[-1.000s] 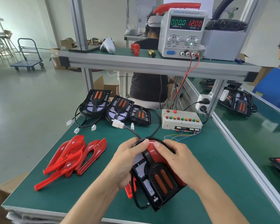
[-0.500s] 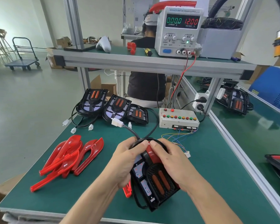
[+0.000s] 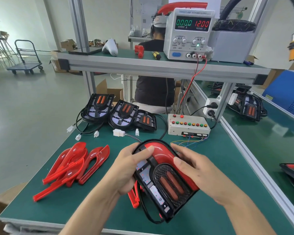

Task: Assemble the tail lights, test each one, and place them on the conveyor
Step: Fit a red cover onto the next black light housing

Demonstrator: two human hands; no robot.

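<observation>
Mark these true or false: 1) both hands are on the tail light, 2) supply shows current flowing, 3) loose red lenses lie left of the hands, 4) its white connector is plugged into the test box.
1) True: the left hand and right hand both grip the tail light.
2) False: the power supply reads 0.000 current, 12.00 volts.
3) True: the red lenses lie piled on the table's left side.
4) False: the white connector lies loose on the table, apart from the test box.
</observation>
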